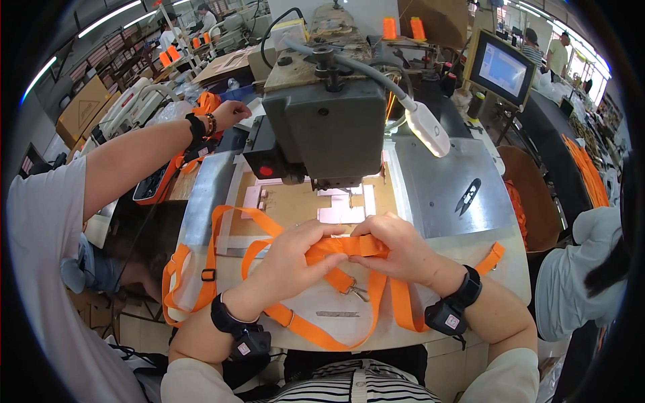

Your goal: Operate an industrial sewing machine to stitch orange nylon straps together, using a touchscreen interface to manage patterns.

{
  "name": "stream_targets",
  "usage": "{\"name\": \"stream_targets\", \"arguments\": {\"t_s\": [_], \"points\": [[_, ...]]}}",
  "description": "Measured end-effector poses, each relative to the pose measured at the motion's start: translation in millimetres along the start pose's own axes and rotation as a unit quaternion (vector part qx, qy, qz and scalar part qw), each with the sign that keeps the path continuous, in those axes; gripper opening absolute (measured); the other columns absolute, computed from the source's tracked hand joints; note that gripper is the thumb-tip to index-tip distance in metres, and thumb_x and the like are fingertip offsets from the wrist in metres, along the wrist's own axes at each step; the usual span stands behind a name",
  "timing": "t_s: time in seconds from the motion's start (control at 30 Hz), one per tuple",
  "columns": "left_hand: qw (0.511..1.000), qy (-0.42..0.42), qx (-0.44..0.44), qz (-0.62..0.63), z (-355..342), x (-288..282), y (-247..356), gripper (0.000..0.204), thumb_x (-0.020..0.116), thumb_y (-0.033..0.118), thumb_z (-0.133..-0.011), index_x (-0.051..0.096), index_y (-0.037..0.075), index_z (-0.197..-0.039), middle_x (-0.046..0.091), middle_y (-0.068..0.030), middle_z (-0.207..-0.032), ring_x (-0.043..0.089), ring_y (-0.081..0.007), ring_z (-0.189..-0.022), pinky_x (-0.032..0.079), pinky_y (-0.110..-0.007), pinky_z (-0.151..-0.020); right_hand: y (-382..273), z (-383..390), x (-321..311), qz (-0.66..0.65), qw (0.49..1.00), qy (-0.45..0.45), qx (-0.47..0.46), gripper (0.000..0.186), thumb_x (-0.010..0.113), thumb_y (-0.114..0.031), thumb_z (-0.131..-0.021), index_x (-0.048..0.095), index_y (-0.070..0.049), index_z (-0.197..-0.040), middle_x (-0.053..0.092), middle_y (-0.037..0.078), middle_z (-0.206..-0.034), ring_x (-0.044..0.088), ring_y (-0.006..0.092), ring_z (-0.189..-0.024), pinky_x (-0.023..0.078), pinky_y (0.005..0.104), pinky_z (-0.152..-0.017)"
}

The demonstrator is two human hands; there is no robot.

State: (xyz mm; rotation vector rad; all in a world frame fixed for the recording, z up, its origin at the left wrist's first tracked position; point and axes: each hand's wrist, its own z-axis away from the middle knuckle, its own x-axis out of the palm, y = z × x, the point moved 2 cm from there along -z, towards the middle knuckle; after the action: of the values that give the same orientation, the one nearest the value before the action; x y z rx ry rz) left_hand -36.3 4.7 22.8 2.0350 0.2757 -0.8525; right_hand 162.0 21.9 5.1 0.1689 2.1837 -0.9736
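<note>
Both of my hands are at the middle of the table's near side, just in front of an industrial sewing machine (322, 114). My left hand (292, 262) and my right hand (401, 252) pinch a folded, layered part of an orange webbing strap (349, 247) between thumbs and fingers. From there the strap falls in loops over the tabletop. Below my hands lies a metal snap hook (354, 289) on the strap. A black slider buckle (209, 275) sits on the loop at the left. Beyond my fingers is a brown sewing template (295, 208) with pink pieces.
Thread snips (468, 197) lie on the metal plate at the right. A thin metal strip (337, 314) rests near the front edge. A co-worker's hand (232, 114) reaches in at the left; another person (581, 269) is at the right. A white lamp (428, 127) hangs beside the machine.
</note>
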Motion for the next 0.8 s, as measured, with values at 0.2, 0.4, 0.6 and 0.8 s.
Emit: {"name": "stream_targets", "arguments": {"t_s": [0.2,0.4,0.6,0.8], "points": [[0.969,-0.049,-0.140,0.198,3.9,1.2,-13.2,0.017,0.062,0.014,-0.088,0.061,-0.001,-0.097,0.057,-0.0028,-0.079,0.049,-0.0100,-0.072,0.040,-0.024,-0.065,0.3,-0.3,-0.7,-0.006,1.000,-0.014,0.018,0.032,0.078,-0.018,-0.072,0.059,-0.008,-0.094,0.059,0.006,-0.086,0.054,0.0248,-0.078,0.043,0.0329,-0.069],[0.944,-0.069,-0.193,0.260,4.2,0.1,-13.0,0.015,0.058,0.011,-0.091,0.062,-0.001,-0.100,0.054,0.0035,-0.079,0.044,-0.0029,-0.071,0.038,-0.019,-0.064,1.3,-0.9,0.8,-0.008,1.000,0.013,-0.018,0.031,0.075,-0.024,-0.076,0.057,-0.009,-0.095,0.057,0.005,-0.078,0.055,0.0241,-0.070,0.041,0.0333,-0.067],[0.940,-0.052,-0.208,0.264,3.6,3.1,-11.0,0.019,0.059,0.012,-0.090,0.062,-0.002,-0.103,0.055,0.0036,-0.075,0.044,-0.0024,-0.068,0.038,-0.020,-0.062,1.7,-1.2,1.9,-0.027,1.000,0.002,-0.015,0.031,0.074,-0.023,-0.076,0.056,-0.008,-0.096,0.058,0.008,-0.083,0.057,0.0268,-0.075,0.045,0.0363,-0.069],[0.939,-0.045,-0.203,0.274,5.1,3.8,-15.4,0.017,0.060,0.012,-0.090,0.064,-0.001,-0.100,0.056,0.0030,-0.075,0.046,-0.0029,-0.068,0.039,-0.020,-0.063,2.3,-1.6,3.1,-0.045,0.999,-0.011,-0.021,0.032,0.074,-0.023,-0.077,0.057,-0.006,-0.099,0.057,0.009,-0.082,0.058,0.0279,-0.074,0.047,0.0362,-0.065]]}}
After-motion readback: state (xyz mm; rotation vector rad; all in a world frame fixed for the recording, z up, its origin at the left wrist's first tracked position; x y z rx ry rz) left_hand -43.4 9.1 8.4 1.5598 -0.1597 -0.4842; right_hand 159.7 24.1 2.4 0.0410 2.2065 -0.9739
